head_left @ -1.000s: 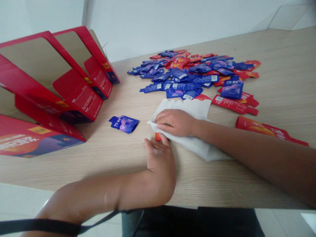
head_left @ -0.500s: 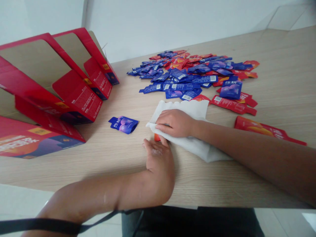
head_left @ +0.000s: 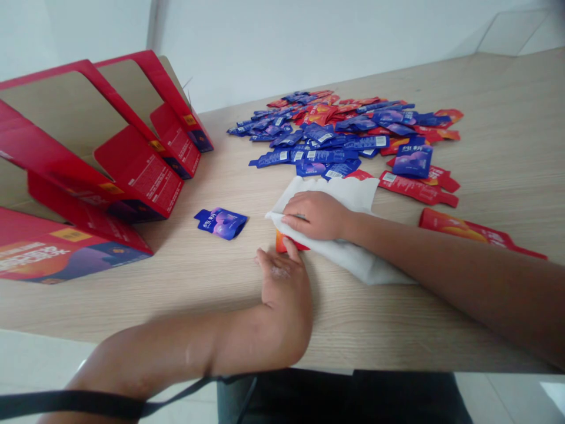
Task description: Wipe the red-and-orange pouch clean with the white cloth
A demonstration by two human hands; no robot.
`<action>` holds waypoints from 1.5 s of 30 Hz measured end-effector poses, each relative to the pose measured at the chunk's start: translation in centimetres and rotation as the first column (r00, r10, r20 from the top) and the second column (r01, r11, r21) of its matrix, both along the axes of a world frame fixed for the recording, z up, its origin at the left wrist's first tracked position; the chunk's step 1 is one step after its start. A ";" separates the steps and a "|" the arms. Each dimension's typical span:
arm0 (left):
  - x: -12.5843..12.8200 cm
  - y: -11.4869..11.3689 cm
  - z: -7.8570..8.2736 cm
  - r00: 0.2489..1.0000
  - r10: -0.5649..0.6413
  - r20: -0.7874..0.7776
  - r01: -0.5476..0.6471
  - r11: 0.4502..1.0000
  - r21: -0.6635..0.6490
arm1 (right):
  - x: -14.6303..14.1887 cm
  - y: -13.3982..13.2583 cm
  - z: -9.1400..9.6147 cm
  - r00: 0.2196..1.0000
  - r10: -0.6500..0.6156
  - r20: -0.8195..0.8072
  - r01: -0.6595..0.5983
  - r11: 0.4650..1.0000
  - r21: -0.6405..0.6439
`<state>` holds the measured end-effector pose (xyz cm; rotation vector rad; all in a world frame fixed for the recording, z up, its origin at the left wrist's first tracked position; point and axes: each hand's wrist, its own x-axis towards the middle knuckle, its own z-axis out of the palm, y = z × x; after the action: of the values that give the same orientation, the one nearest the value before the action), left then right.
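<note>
My right hand presses down with its fingers bent round a white cloth, which spreads over the table under the hand and forearm. Most of an orange-red pouch lies beneath the cloth; only its left end shows. Bent back at the wrist, my left hand rests on the table with fingers apart, one fingertip at the pouch's near edge. A single blue-purple pouch lies to the left of both hands.
Red open boxes stand in a row on the left. Behind the cloth is a spread pile of blue and red pouches. Another red pouch lies beyond my right forearm. The table's front edge runs close to my body.
My right hand and the cloth have shifted slightly right and away from me, baring more of the orange-red pouch. My left hand has stayed in place.
</note>
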<state>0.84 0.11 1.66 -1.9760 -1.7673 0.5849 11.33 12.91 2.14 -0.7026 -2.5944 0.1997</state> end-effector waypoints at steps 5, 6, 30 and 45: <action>-0.1 0.0 -0.2 1.000 -0.012 0.011 0.012 1.000 0.005 | -0.3 -0.5 0.1 0.994 0.098 -0.038 -0.099 0.995 -0.025; -0.1 0.0 -0.2 1.000 -0.010 0.002 0.010 1.000 0.003 | -0.2 -0.4 0.0 0.996 0.084 -0.033 -0.085 0.996 -0.025; 0.1 0.1 0.0 1.000 0.007 -0.021 -0.008 0.999 -0.031 | -0.1 0.0 -0.2 1.000 0.026 -0.012 -0.027 0.999 -0.029; -0.1 0.1 -0.4 0.998 -0.019 0.052 0.018 1.000 0.016 | -0.4 -0.9 0.2 0.994 0.109 -0.002 -0.109 0.994 -0.008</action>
<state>0.75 0.21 1.29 -2.0116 -1.7769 0.5166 10.90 12.00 2.35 -0.5638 -2.6343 0.2440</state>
